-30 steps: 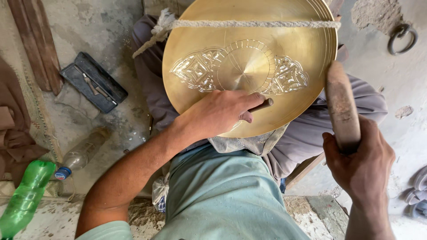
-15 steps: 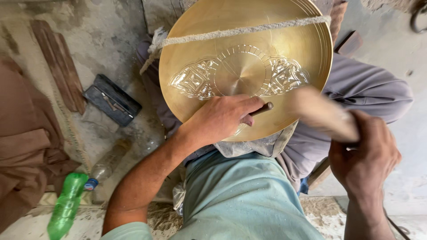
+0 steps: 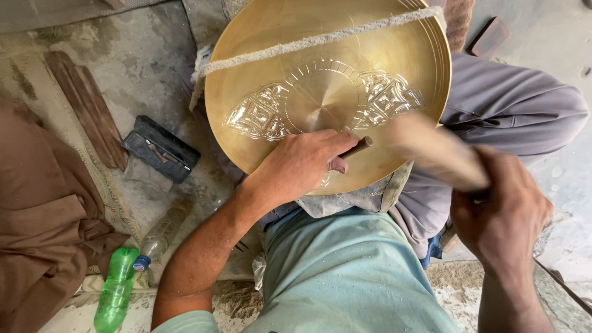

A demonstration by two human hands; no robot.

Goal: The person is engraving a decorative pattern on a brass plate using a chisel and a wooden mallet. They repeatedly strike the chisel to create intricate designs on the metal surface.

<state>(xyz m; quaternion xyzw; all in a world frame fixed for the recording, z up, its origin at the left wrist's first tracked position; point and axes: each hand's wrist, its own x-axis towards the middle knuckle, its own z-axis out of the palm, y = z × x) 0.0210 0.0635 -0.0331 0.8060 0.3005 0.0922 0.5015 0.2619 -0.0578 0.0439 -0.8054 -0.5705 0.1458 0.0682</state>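
From the head camera we see a big round brass plate (image 3: 327, 92) filling the upper middle of the frame, propped on the person's lap with a rough cord (image 3: 308, 43) stretched across its top. Our left hand (image 3: 302, 165) is clenched around a small punch (image 3: 356, 148), its tip hidden against the lower part of the plate, just below the engraved pattern. Our right hand (image 3: 499, 213), at the right of the frame, grips a wooden mallet (image 3: 435, 154) — blurred, poised just beside the punch's free end. We judge the risk plain: a glancing blow could hit the left knuckles, or the punch could skid and scar the brass. At lower left a green bottle (image 3: 114, 290) and a clear bottle (image 3: 163, 231) lie on the floor, a dark case (image 3: 160, 148) above them.
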